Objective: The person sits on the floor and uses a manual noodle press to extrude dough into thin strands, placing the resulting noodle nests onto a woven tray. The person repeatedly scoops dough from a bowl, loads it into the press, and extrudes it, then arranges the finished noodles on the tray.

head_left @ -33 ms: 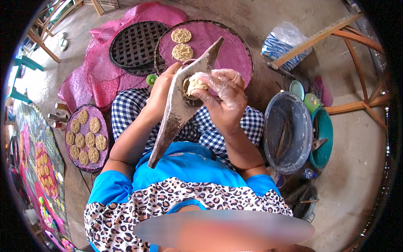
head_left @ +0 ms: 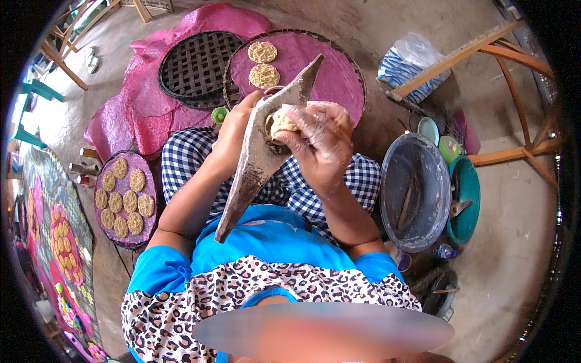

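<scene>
My left hand (head_left: 235,136) is wrapped round the far side of a wooden dough press (head_left: 253,172), a long board tapering at both ends with a round opening in its middle. The board tilts across my lap. Pinched in my right hand (head_left: 327,142), a lump of pale dough (head_left: 282,125) sits at that opening, partly inside it. White, floury residue coats the right fingers. Beyond the press lies a round woven tray (head_left: 339,66) lined with pink sheet. It carries two lacy dough rounds (head_left: 262,52) at its left; the press and my hands cover its near part.
Left of my knee, several browner rounds lie on a smaller pink-lined tray (head_left: 129,236). A dark lattice tray (head_left: 200,63) rests on pink plastic (head_left: 136,112). At right stand a large grey basin (head_left: 393,181), a teal basin (head_left: 472,206) and a wooden frame (head_left: 454,57).
The fingers of my right hand have curled in a little more round the dough at the opening. My left hand and the dough press look almost unmoved.
</scene>
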Motion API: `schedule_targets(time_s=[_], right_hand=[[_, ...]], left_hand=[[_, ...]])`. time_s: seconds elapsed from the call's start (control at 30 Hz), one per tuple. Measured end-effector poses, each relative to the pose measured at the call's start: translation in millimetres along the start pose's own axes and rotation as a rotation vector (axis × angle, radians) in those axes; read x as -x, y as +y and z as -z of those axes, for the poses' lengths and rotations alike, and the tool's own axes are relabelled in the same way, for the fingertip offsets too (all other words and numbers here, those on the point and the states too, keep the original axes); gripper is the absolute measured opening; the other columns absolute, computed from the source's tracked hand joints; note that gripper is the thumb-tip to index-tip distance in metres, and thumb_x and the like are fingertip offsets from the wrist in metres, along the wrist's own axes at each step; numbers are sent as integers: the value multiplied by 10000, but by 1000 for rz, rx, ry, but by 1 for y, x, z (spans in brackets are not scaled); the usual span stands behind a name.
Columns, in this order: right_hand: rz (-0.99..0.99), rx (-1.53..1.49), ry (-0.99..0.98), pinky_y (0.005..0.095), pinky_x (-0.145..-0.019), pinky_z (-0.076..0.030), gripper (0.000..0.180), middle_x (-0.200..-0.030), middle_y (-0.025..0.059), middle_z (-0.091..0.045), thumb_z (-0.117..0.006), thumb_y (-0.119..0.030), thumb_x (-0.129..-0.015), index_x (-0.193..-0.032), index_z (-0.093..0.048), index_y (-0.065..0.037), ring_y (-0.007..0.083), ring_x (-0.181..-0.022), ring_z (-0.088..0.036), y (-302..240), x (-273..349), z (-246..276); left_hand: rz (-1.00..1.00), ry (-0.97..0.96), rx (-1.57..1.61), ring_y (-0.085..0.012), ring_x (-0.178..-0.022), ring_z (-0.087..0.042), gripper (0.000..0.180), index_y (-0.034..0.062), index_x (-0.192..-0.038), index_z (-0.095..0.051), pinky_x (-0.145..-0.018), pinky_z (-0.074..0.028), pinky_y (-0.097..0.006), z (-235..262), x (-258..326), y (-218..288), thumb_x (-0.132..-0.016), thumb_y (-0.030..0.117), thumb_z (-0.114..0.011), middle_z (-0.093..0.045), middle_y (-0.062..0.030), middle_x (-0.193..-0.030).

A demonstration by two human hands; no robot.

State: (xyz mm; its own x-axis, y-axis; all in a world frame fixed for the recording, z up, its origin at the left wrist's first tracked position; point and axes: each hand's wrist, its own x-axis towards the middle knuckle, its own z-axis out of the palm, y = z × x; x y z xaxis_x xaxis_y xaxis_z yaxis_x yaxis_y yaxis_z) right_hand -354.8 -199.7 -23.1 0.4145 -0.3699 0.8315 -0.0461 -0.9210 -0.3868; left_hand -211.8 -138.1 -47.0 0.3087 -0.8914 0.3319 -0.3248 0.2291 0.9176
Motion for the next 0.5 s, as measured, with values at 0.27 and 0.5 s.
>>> schedule_targets(time_s=[0.27,0.5], right_hand=[[-102,-50,-206,432,-1041,-79,920,-1354,159,-364,-79,-771,-723,-1043,-650,-125,312,-1292,-222,-2,7,15],[-124,-281,-145,449,-1060,-76,924,-1390,161,-301,-184,-806,-707,-1106,-608,-89,304,-1312,-200,8,0,18]], left_hand=[[17,-30,24,-237,-870,-589,478,20,-1060,-579,-741,-459,-312,1,0,-3,-611,128,-702,-569,-113,-955],[-126,-47,-164,-149,-831,-590,467,43,-1056,-585,-742,-471,-286,18,-13,13,-616,118,-722,-615,-80,-938]])
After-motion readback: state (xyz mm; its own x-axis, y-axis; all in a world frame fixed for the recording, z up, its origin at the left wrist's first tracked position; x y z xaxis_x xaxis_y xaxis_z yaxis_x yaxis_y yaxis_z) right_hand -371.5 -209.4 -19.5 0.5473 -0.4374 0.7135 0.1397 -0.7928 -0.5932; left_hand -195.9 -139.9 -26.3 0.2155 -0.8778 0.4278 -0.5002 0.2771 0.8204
